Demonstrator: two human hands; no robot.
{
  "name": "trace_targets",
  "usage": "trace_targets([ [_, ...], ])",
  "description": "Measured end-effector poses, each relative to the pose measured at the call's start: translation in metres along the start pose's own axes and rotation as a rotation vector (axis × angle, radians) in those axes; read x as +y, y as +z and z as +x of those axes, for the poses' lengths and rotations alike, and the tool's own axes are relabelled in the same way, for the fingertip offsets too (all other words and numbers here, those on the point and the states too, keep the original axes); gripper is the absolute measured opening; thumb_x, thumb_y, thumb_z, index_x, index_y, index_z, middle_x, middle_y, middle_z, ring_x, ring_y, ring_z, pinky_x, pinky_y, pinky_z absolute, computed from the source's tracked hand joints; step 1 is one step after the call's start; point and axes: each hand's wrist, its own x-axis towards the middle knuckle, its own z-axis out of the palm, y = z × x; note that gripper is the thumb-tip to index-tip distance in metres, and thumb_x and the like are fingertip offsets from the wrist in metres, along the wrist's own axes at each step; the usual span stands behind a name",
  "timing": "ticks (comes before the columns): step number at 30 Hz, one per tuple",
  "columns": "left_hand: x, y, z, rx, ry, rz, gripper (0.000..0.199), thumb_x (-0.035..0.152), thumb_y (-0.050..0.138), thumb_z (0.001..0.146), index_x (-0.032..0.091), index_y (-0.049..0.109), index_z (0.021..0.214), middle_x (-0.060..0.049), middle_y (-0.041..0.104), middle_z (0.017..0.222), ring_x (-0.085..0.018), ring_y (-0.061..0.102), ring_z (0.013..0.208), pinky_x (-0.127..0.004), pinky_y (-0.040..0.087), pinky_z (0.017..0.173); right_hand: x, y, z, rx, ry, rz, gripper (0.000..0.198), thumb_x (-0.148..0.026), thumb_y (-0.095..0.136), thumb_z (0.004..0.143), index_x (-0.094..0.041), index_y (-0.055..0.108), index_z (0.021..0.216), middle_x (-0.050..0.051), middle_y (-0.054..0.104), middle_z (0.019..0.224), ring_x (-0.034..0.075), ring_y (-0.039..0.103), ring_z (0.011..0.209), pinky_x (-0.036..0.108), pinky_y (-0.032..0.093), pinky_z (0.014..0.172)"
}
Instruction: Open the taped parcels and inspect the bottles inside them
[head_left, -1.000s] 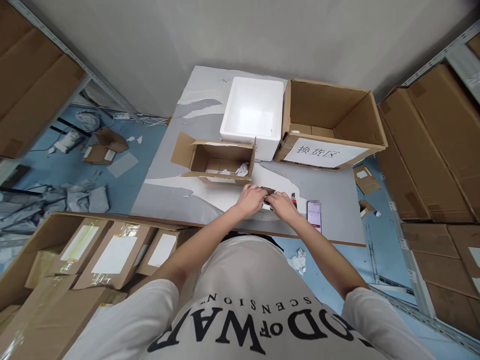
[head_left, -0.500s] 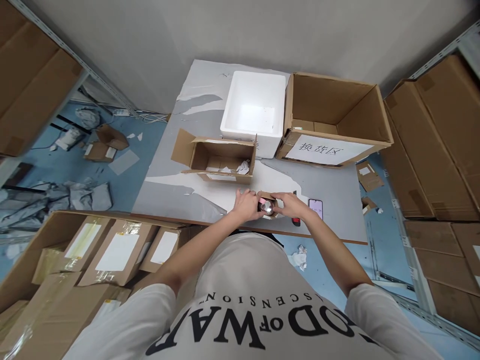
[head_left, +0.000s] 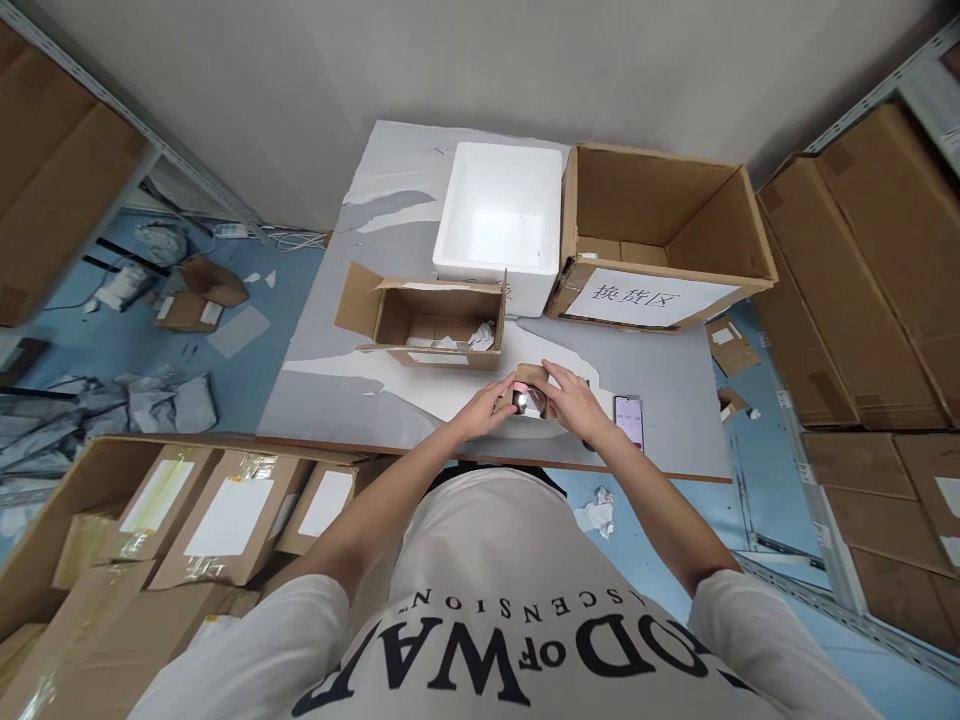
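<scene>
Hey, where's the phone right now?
In the head view, the smartphone lies on the right part of the table, near the front edge, just right of the right hand.

Box [head_left: 532, 373] between hands [head_left: 484, 411] [head_left: 576, 405]; bin [head_left: 534, 292] behind, left of large carton [head_left: 652, 185] (phone [head_left: 628, 422] on table [head_left: 682, 400], right of hands).

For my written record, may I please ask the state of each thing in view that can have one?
Small cardboard box: open, held by the left hand and the right hand
Shiny object: uncovered on top, inside the small cardboard box
Middle cardboard box: open, crumpled paper inside
White foam box: open
Large labelled box: open
Phone: face up, screen lit
Taped boxes: closed
</scene>
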Motion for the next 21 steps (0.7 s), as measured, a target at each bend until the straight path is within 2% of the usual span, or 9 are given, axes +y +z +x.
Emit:
trace_targets([
  [2,-0.001,0.008,-0.001,0.055,-0.032,-0.034,0.066,0.033,0.05,0.087,0.017,0.028,0.147,-0.014,0.046,0.143,-0.026,0.049,0.125,-0.039,0.047,0.096,-0.008,-0.001,-0.001,0.012,0.006,-0.08,0.034,-0.012,0.046,0.089,-0.021,0.065,0.116,0.013,0.048,0.139,0.028,0.043,0.126,0.043,0.04,0.095],
  [4,0.001,0.015,-0.001,0.08,-0.073,-0.047,0.065,0.029,0.049,0.087,0.018,0.028,0.147,-0.013,0.046,0.143,-0.025,0.049,0.125,-0.04,0.045,0.1,-0.015,-0.001,-0.001,-0.002,0.064,-0.129,0.025,-0.023,0.051,0.09,-0.019,0.069,0.107,0.014,0.054,0.131,0.029,0.046,0.118,0.043,0.039,0.094],
  [7,0.004,0.019,-0.003,0.085,-0.104,-0.055,0.063,0.026,0.046,0.088,0.018,0.027,0.147,-0.013,0.042,0.145,-0.023,0.043,0.131,-0.041,0.036,0.108,-0.023,-0.001,0.003,-0.029,0.165,-0.174,0.028,-0.039,0.06,0.085,-0.018,0.071,0.098,0.016,0.05,0.134,0.032,0.042,0.119,0.047,0.036,0.095],
  [10,0.004,0.019,-0.007,0.049,-0.083,-0.09,0.061,0.029,0.043,0.09,0.017,0.024,0.147,-0.014,0.038,0.148,-0.023,0.036,0.137,-0.042,0.029,0.114,-0.027,0.0,0.011,-0.085,0.243,-0.189,0.031,-0.047,0.064,0.08,-0.018,0.073,0.081,0.016,0.044,0.141,0.035,0.037,0.124,0.052,0.032,0.098],
  [12,0.003,0.019,-0.01,-0.012,-0.06,-0.127,0.071,0.037,0.05,0.088,0.017,0.019,0.149,-0.015,0.036,0.148,-0.026,0.034,0.138,-0.045,0.029,0.113,-0.029,0.001,0.019,-0.128,0.283,-0.199,0.035,-0.052,0.066,0.076,-0.018,0.073,0.075,0.017,0.04,0.145,0.037,0.034,0.127,0.055,0.03,0.099],
  [14,0.002,0.021,-0.011,-0.056,-0.044,-0.145,0.098,0.045,0.069,0.074,0.018,0.013,0.149,-0.017,0.035,0.148,-0.031,0.032,0.139,-0.048,0.03,0.112,-0.032,0.001,0.026,-0.166,0.323,-0.213,0.04,-0.056,0.066,0.073,-0.017,0.073,0.076,0.018,0.038,0.146,0.038,0.03,0.13,0.06,0.027,0.1],
  [16,0.001,0.025,-0.008,-0.039,-0.052,-0.142,0.121,0.043,0.083,0.057,0.018,0.01,0.149,-0.019,0.035,0.147,-0.034,0.03,0.138,-0.049,0.029,0.112,-0.035,0.002,0.033,-0.199,0.37,-0.225,0.046,-0.059,0.064,0.072,-0.016,0.073,0.081,0.019,0.038,0.146,0.04,0.027,0.132,0.064,0.023,0.101],
  [18,-0.001,0.03,-0.003,0.03,-0.077,-0.132,0.12,0.038,0.085,0.055,0.017,0.012,0.147,-0.02,0.036,0.145,-0.034,0.033,0.137,-0.049,0.03,0.111,-0.039,0.003,0.04,-0.23,0.42,-0.231,0.048,-0.057,0.064,0.071,-0.014,0.073,0.09,0.021,0.04,0.142,0.041,0.025,0.133,0.067,0.02,0.102],
  [21,-0.004,0.035,0.006,0.104,-0.101,-0.106,0.098,0.031,0.079,0.064,0.015,0.021,0.142,-0.02,0.04,0.139,-0.032,0.041,0.13,-0.047,0.036,0.106,-0.046,0.006,0.044,-0.249,0.453,-0.237,0.047,-0.045,0.067,0.069,-0.012,0.071,0.102,0.023,0.044,0.138,0.042,0.024,0.135,0.069,0.014,0.104],
])
